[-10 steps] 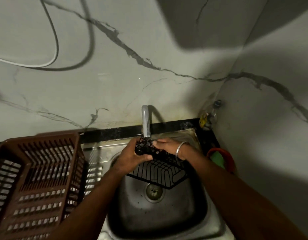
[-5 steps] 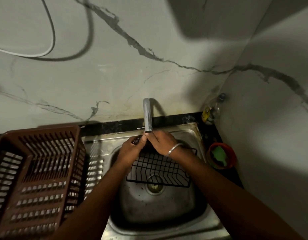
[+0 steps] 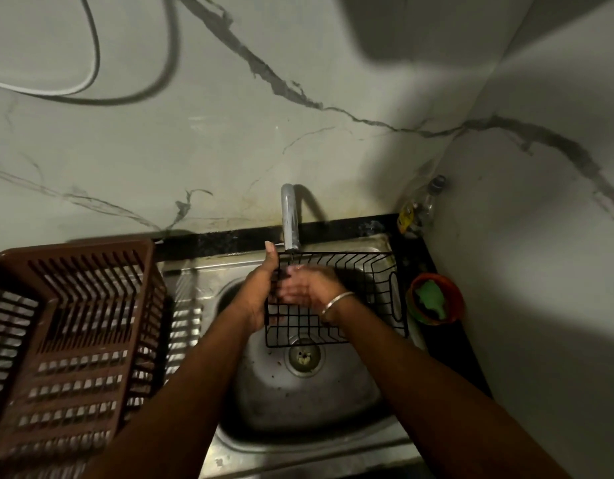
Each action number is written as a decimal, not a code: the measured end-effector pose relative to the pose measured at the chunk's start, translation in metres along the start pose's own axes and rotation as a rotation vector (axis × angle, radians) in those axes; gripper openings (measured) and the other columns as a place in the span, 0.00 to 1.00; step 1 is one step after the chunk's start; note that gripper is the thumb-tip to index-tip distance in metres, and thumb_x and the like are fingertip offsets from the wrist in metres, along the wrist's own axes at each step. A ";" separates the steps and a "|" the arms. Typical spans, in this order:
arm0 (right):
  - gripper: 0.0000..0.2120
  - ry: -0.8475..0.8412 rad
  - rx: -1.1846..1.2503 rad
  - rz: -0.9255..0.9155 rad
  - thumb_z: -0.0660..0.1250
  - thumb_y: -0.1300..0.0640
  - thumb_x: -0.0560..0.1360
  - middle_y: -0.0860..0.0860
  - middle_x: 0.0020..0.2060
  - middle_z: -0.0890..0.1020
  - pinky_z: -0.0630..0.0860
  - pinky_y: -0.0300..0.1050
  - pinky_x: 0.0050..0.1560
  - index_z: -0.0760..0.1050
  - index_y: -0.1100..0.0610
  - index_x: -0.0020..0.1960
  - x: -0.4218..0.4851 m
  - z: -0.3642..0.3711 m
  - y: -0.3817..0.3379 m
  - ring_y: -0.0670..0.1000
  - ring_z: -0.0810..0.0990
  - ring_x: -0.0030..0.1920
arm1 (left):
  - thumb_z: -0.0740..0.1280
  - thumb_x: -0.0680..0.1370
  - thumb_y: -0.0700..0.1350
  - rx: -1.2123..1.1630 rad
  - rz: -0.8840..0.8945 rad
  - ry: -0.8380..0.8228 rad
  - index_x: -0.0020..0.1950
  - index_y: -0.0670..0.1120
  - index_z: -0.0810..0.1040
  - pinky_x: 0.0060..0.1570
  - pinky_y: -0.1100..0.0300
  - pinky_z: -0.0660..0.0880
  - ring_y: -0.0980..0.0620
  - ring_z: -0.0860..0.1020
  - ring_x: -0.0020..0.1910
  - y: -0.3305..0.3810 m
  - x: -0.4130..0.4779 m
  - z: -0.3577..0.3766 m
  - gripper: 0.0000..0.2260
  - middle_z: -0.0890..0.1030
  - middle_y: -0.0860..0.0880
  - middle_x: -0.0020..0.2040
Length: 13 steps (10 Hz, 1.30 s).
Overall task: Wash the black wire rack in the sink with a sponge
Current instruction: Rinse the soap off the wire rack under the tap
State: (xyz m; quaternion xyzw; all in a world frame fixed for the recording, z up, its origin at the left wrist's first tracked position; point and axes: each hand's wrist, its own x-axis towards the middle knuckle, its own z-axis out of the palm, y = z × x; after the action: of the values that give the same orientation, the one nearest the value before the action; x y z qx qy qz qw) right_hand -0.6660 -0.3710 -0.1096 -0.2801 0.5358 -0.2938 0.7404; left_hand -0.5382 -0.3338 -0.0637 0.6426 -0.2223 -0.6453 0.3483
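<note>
We judge the black wire rack (image 3: 354,299) to be light and stiff, an open basket of thin coated wires that will turn slippery under running water, so the firm places to take it are the thicker rim wires and the corners, not the fine cross-wires of its floor. It sits in the steel sink (image 3: 298,402), held up above the drain (image 3: 304,355) and tipped toward us, its far rim just under the tap (image 3: 289,216). It looks like a rectangular grid with upright side bars and a rounded loop at its right end; we see no dents, and the dim light hides any soil. Our left hand (image 3: 260,288) holds its left edge, thumb up along the rim, fingers hidden behind the wires, so we take this grip as clamped on the rack. Our right hand (image 3: 307,285), blurred, lies inside the basket near that same corner; whether its fingers are curled round anything we cannot tell. A green sponge (image 3: 431,297) lies in a red bowl (image 3: 452,307) on the table, just right of the sink.
</note>
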 end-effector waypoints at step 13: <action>0.18 0.160 0.209 0.107 0.58 0.61 0.85 0.62 0.71 0.76 0.78 0.49 0.60 0.71 0.66 0.73 0.020 -0.003 -0.017 0.61 0.75 0.73 | 0.57 0.72 0.82 -0.406 0.041 0.199 0.64 0.48 0.84 0.68 0.31 0.72 0.38 0.83 0.60 -0.043 -0.005 -0.035 0.43 0.86 0.40 0.61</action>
State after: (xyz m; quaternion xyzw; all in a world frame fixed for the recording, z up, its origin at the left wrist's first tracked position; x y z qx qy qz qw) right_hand -0.6663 -0.3971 -0.1106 -0.1481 0.5737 -0.3295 0.7351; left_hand -0.5108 -0.2964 -0.0951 0.6151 -0.0651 -0.6031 0.5037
